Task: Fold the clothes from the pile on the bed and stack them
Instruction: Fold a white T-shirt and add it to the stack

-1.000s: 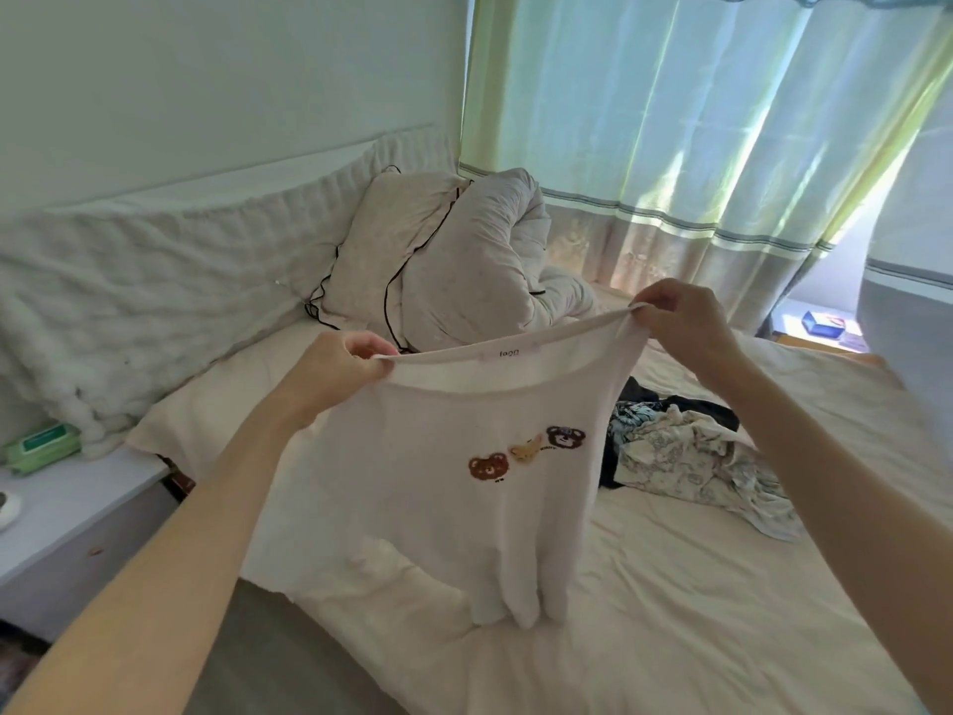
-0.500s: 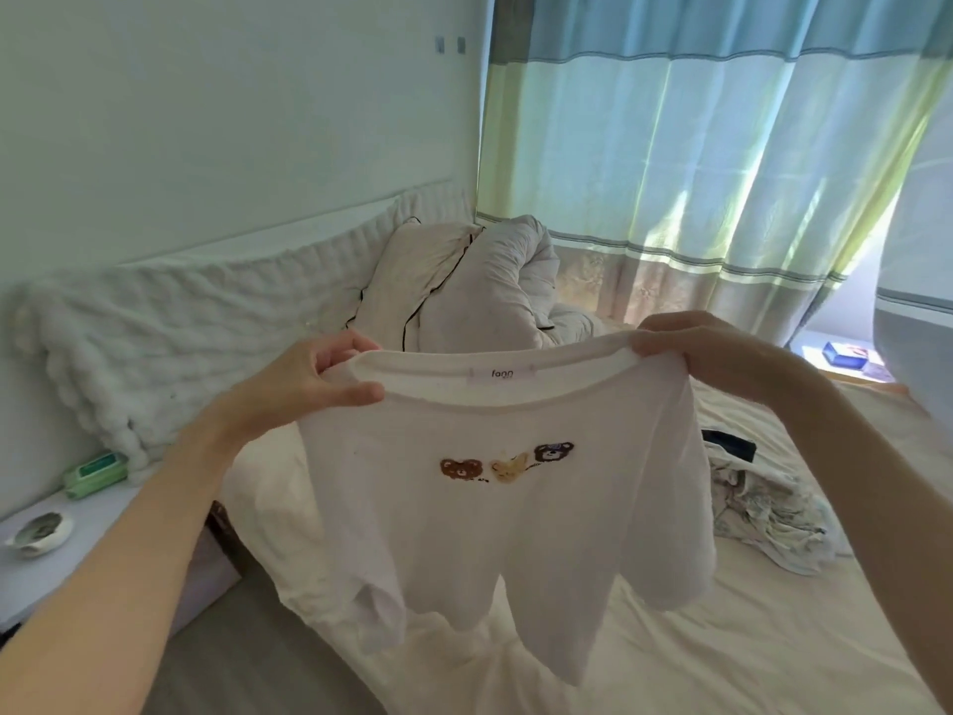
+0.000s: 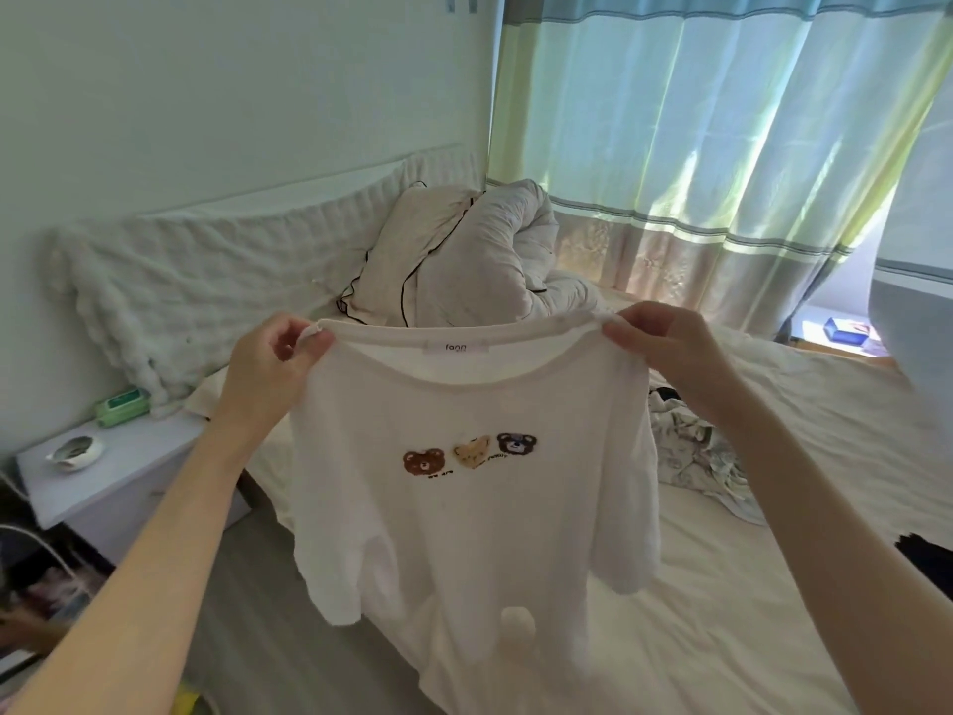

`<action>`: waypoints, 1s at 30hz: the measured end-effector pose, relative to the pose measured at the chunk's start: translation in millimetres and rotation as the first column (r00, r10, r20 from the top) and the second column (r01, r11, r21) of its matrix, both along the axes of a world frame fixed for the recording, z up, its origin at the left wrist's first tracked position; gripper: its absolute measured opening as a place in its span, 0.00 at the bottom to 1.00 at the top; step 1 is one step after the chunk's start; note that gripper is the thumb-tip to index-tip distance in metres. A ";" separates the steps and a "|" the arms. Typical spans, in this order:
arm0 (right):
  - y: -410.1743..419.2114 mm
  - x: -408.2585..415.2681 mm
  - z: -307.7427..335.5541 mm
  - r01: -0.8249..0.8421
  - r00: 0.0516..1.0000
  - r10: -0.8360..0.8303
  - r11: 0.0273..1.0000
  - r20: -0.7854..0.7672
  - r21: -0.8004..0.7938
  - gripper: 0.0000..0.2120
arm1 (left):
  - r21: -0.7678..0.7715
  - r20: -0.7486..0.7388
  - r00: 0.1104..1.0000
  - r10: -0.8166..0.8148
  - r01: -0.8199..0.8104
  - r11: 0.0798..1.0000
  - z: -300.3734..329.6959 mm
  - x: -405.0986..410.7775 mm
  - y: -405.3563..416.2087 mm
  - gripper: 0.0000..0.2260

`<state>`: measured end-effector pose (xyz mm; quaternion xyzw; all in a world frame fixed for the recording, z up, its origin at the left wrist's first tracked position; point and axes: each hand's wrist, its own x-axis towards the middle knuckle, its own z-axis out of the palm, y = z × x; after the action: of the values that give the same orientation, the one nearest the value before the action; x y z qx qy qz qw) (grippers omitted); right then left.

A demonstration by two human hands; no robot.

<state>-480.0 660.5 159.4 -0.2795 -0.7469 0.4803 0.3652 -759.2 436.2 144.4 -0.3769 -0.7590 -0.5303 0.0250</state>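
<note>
We pinch the white tee (image 3: 464,487) at both shoulders, left hand (image 3: 273,363) and right hand (image 3: 665,348), so it hangs flat between them for folding. Pile (image 3: 696,456) sits just below our right hand.

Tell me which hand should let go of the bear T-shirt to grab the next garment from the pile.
Right hand: the pile lies just below it, while the left hand pinches the T-shirt by the nightstand side.

Left hand (image 3: 268,369), right hand (image 3: 665,348), both pinching.
</note>
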 end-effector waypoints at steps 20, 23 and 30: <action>3.3 15.3 11.3 0.388 0.920 -0.372 0.827 -0.120 0.408 0.14 | 0.064 -0.418 0.903 0.096 -0.076 0.995 14.8 17.1 -8.2 0.12; 27.2 -18.2 -5.9 0.432 0.880 -0.472 0.754 -0.050 0.495 0.16 | 0.009 -0.428 0.900 0.078 -0.082 0.997 -0.3 -12.7 15.8 0.11; 108.0 -123.1 -85.9 0.254 0.856 -0.501 0.624 0.129 0.739 0.16 | -0.182 -0.442 0.896 0.034 -0.126 0.975 -72.0 -116.6 92.1 0.18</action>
<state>-603.1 768.6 73.5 -0.3472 -0.8435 0.0199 0.4094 -875.8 528.2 72.4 -0.4548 -0.7999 -0.3494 0.1769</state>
